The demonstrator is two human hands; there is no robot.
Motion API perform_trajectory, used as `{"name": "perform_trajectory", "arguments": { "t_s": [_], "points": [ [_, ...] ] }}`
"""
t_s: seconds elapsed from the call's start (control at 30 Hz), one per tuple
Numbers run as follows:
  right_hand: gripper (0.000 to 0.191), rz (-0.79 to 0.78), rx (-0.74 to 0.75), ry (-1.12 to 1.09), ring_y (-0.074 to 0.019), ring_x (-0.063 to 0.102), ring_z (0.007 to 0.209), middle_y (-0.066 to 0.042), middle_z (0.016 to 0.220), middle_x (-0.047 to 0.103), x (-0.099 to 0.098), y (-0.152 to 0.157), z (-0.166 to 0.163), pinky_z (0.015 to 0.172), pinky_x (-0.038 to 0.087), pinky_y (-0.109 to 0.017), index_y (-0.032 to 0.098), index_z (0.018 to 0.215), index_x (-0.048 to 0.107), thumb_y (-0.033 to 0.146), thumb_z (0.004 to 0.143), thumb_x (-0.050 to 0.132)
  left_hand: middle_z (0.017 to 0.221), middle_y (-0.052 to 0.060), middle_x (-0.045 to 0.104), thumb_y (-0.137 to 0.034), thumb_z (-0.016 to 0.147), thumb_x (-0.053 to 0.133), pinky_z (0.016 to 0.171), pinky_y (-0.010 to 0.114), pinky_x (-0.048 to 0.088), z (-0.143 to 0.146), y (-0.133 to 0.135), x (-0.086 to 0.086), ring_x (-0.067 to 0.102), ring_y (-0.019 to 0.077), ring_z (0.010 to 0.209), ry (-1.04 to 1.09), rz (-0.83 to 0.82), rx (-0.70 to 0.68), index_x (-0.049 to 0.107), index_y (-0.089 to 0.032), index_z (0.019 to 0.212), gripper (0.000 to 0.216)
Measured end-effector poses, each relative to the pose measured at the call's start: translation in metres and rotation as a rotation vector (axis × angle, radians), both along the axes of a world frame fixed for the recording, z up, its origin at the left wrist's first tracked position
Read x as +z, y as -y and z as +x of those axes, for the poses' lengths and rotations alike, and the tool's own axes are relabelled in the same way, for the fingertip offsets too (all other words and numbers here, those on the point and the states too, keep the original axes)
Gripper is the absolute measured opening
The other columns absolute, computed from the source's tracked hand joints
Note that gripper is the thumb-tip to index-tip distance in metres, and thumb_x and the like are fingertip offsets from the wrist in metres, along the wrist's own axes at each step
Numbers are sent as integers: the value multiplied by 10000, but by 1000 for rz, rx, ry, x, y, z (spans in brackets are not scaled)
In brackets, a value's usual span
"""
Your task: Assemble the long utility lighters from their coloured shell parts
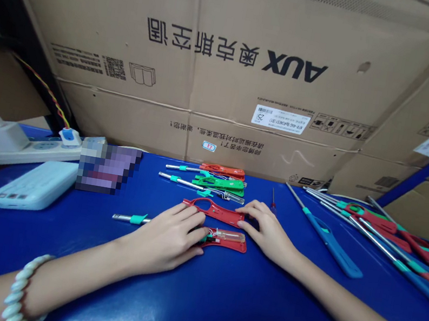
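A loose red handle shell half [224, 214] lies across the middle of the blue table, with an oval trigger hole near its left end. My right hand [270, 231] pinches its right end between thumb and fingers. Just below lies an opened red long-nosed gas lighter [239, 246], its clear fuel tank and wires exposed, metal tube pointing left. My left hand [169, 235] is closed over the lighter's middle, hiding its trigger area, while some fingertips touch the shell's left end. Behind are an opened green lighter [222, 185] and an opened red one [229, 172].
A small screwdriver [273, 206] stands beyond my right hand. To the right lie a blue lighter [332, 243] and a pile of red and blue lighters [410, 242]. A power bank [35, 185] and power strip [44, 147] sit left. A cardboard sheet [229, 75] walls the back.
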State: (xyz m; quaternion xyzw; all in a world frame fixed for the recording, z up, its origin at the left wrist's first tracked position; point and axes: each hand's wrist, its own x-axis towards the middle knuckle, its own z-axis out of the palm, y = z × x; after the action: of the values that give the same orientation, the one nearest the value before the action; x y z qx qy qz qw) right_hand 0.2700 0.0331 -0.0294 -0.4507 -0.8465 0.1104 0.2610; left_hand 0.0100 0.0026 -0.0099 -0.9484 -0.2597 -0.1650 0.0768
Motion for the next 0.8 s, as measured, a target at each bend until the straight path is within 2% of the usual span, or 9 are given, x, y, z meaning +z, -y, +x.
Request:
{"name": "perform_trajectory", "arguments": {
  "t_s": [0.2,0.37,0.57,0.67,0.8],
  "points": [
    [156,46,-38,-46,-159,561,753,-37,929,596,-2,-1,1,719,483,-317,185,1004,557,114,865,566,949,87,573,-294,922,513,785,370,435,-1,-1,0,540,234,878,-15,20,5,619,-157,1042,211],
    [148,179,-4,37,-185,570,805,-54,917,569,0,2,-1,701,486,-313,193,964,501,78,887,451,998,99,582,-312,935,485,779,377,442,-2,-1,2,528,252,920,-22,90,16,601,-159,1100,253],
    [163,335,43,142,-180,537,720,-51,845,520,4,6,-3,633,470,-286,199,893,457,64,881,366,1113,140,577,-235,970,391,776,397,473,-5,-9,3,534,262,958,67,145,116,511,-111,1251,330],
    [146,429,33,103,-168,518,672,-47,820,509,6,9,-3,602,455,-271,196,875,455,76,881,373,1165,135,580,-213,976,392,827,417,466,-8,-15,5,520,264,1027,164,43,150,515,-121,1248,313],
    [127,545,54,51,-170,521,672,-45,788,510,7,12,-3,591,450,-264,189,875,466,83,885,398,1050,62,649,-200,973,426,853,359,463,-14,-22,14,559,203,979,319,-283,58,602,-170,1100,219]
  ]
}}
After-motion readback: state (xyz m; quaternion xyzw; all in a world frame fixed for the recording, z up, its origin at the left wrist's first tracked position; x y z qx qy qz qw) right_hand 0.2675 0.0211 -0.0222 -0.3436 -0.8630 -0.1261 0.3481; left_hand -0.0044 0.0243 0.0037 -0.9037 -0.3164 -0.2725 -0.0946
